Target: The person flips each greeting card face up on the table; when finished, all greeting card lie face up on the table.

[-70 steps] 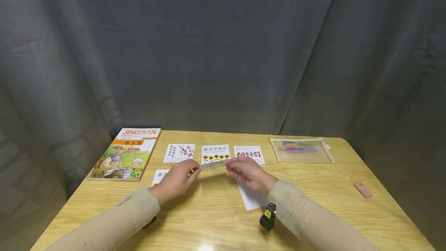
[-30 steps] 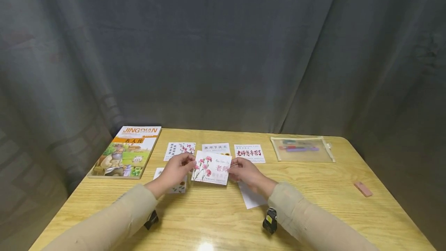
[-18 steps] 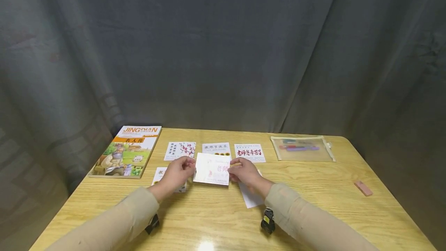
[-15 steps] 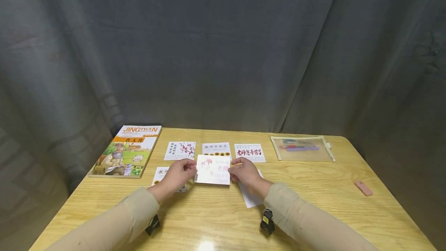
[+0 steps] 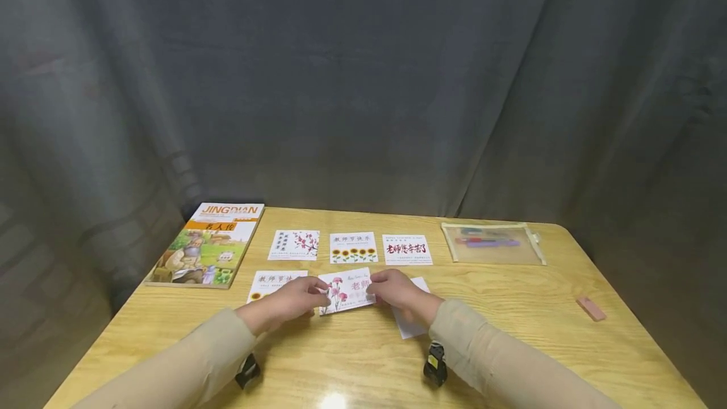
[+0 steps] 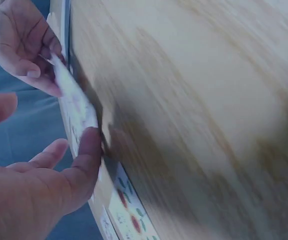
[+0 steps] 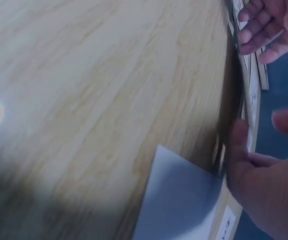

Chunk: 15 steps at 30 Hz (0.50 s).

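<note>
A white card with pink flowers is tilted just above the table in the middle of the head view. My right hand pinches its right end. My left hand is at its left end, its thumb touching the card's edge while the other fingers stand apart from it. Partly under the left hand lies a sunflower card. A plain white card lies below the right hand and is partly hidden by it.
Farther back lie a blossom card, another sunflower card and a card with red lettering. A magazine sits at the left. At the right are a clear zip pouch with pens and a pink eraser.
Both hands have brought the flower card, earlier on edge and then face up, lower and nearer, uncovering the back sunflower card. The left hand's fingers have loosened from the card.
</note>
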Available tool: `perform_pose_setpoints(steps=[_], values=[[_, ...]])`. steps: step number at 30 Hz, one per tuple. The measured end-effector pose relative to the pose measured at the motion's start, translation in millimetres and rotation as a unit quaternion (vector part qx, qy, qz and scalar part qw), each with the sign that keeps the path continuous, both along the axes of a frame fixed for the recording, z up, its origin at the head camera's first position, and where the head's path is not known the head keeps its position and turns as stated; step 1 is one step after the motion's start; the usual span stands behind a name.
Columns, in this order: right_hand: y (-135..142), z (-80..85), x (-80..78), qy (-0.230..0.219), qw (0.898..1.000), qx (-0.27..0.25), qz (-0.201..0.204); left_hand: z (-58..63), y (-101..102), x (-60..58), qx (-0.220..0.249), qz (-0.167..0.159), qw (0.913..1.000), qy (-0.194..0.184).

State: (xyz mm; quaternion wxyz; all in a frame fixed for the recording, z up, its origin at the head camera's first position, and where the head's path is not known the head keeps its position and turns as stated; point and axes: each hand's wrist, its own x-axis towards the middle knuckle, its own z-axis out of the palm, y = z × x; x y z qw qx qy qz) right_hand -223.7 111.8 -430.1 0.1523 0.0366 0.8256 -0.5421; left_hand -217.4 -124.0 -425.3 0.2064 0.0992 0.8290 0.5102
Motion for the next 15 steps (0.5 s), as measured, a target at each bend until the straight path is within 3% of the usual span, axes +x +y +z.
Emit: perform_pose_setpoints(steps=[6,15], values=[[-0.2,0.3,0.8,-0.005,0.999,0.022,0.028,1.5,1.1,0.0,-0.011,-0.009,0.9999,-0.008],[8.7,3.8,2.2,-0.011,0.999,-0.024,0.027,3.6,2.8,-0.6,-0.026,-0.007,0.9996,0.007]])
